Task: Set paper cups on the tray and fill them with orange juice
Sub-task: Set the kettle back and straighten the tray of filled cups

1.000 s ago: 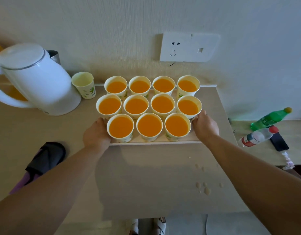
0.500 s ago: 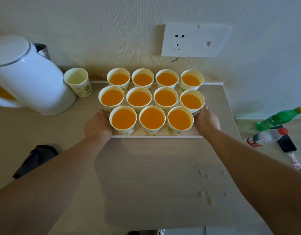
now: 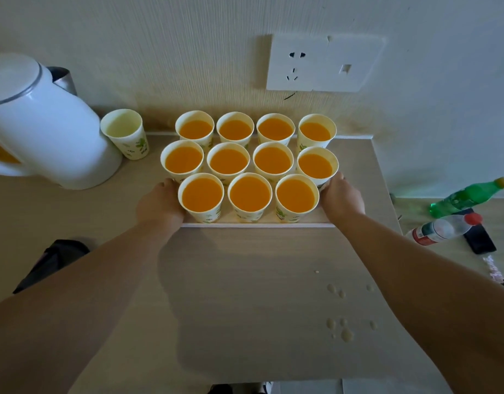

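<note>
Beige wood-grain surface [image 3: 245, 294] is backed by a white wall. Eleven paper cups [image 3: 249, 216] filled with orange juice [image 3: 250, 194] are arranged in three rows on the tray [image 3: 259, 224], located at the rear of the surface near the wall. The tray's left edge is gripped by the left hand [image 3: 159, 204] and its right edge by the right hand [image 3: 341, 198], with the fingers curled onto the edges and the fingertips hidden. An empty cup [image 3: 125, 135] is placed between the tray and a white kettle [image 3: 46, 132]. Droplets [image 3: 341, 328] are spread at near right.
</note>
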